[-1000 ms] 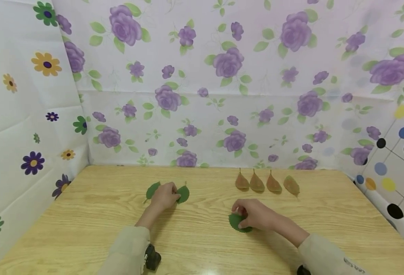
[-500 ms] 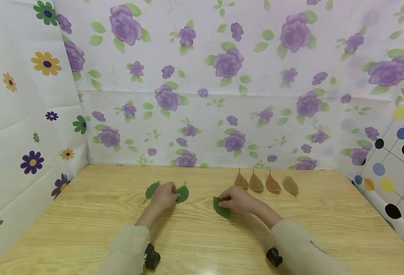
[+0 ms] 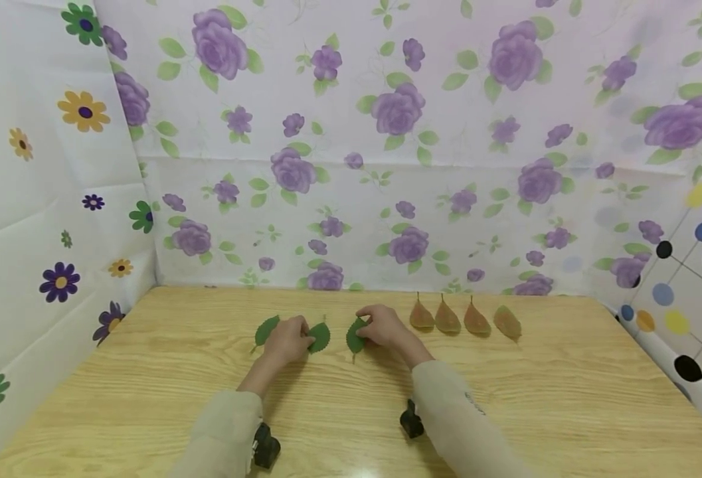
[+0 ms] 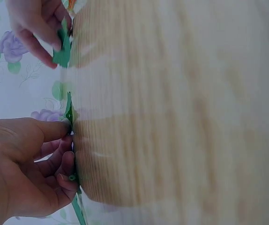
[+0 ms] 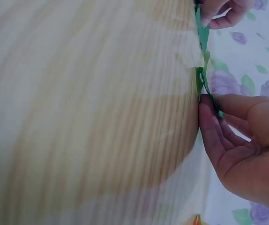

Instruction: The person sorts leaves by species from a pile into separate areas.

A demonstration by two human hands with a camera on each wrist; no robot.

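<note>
In the head view, three green leaves with toothed edges are at the left and middle of the wooden table. My left hand (image 3: 287, 340) rests low on the table, its thumb and fingers at the near edge of one green leaf (image 3: 321, 338). Another green leaf (image 3: 266, 330) lies just left of that hand, partly covered by it. My right hand (image 3: 383, 326) pinches a third green leaf (image 3: 354, 336) between thumb and fingers, its stem pointing toward me. In the right wrist view this held leaf (image 5: 207, 77) is tilted up, close to the tabletop.
Along the back right of the wooden table (image 3: 339, 411) lies a row of several reddish-brown leaves (image 3: 447, 318). The rightmost brown leaf (image 3: 507, 322) has its stem toward me. A flowered cloth (image 3: 351, 219) hangs behind the table's far edge.
My right hand has carried its green leaf leftward and away from me, turning it so the stem points nearer me. The left hand has stayed in place.
</note>
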